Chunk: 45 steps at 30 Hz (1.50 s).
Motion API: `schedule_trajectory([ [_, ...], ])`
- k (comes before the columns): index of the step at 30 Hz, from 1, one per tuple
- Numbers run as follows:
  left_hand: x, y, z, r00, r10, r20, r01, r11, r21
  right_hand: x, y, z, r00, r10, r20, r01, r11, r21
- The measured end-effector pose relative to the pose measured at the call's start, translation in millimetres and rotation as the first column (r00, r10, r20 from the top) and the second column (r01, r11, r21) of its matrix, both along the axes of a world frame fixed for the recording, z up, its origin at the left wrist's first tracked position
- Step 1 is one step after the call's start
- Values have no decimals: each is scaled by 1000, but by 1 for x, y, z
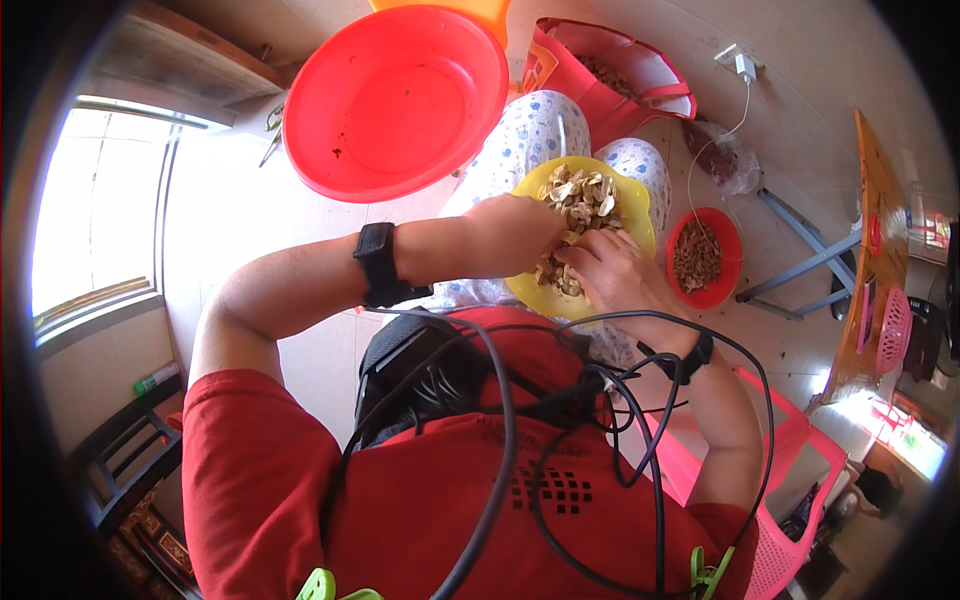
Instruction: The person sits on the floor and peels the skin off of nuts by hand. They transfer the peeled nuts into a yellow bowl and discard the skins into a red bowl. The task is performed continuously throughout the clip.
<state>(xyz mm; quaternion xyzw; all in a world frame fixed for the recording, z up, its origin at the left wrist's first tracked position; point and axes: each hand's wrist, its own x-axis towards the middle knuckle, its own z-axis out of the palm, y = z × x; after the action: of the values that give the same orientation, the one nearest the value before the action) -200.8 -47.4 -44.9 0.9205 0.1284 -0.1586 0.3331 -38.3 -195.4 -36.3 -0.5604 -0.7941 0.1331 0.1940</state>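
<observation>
A yellow scalloped plastic dish [643,206] rests on my lap, heaped with split peanut shells [581,196]. My left hand [517,234] reaches over the dish's left side with its knuckles up; its fingertips are down among the shells. My right hand [611,262] lies over the dish's lower right part, fingers bent, its thumb and index finger close to the left fingertips. The two hands nearly meet at the middle of the heap. Whether either one pinches a peanut is hidden by the fingers.
A large red basin [409,90] with a few dark bits stands beyond my left knee. Peanuts lie in a red bag [555,75] and a small red bowl [731,277]. Black cables [510,420] loop across my body. A folding table [870,337] and pink chair [780,540] are rightward.
</observation>
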Motion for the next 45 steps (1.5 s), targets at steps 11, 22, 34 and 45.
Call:
schedule_trajectory([
  [11, 0, 7, 7, 997, 75, -27, -73, 995, 60, -11, 13, -18, 989, 92, 114, -91, 996, -11],
  [22, 2, -4, 16, 924, 313, -219, -316, 303, -899, 2, -3, 0, 473, -559, -681, 322, 829, -457],
  [34, -1, -6, 27, 916, 374, -147, -274, 313, -909, 1, -7, 15, 510, -508, -694, 334, 861, -385],
  [45, 0, -14, 40, 932, 342, -121, -286, 487, -825, -6, -12, 17, 457, -522, -720, 189, 848, -494],
])
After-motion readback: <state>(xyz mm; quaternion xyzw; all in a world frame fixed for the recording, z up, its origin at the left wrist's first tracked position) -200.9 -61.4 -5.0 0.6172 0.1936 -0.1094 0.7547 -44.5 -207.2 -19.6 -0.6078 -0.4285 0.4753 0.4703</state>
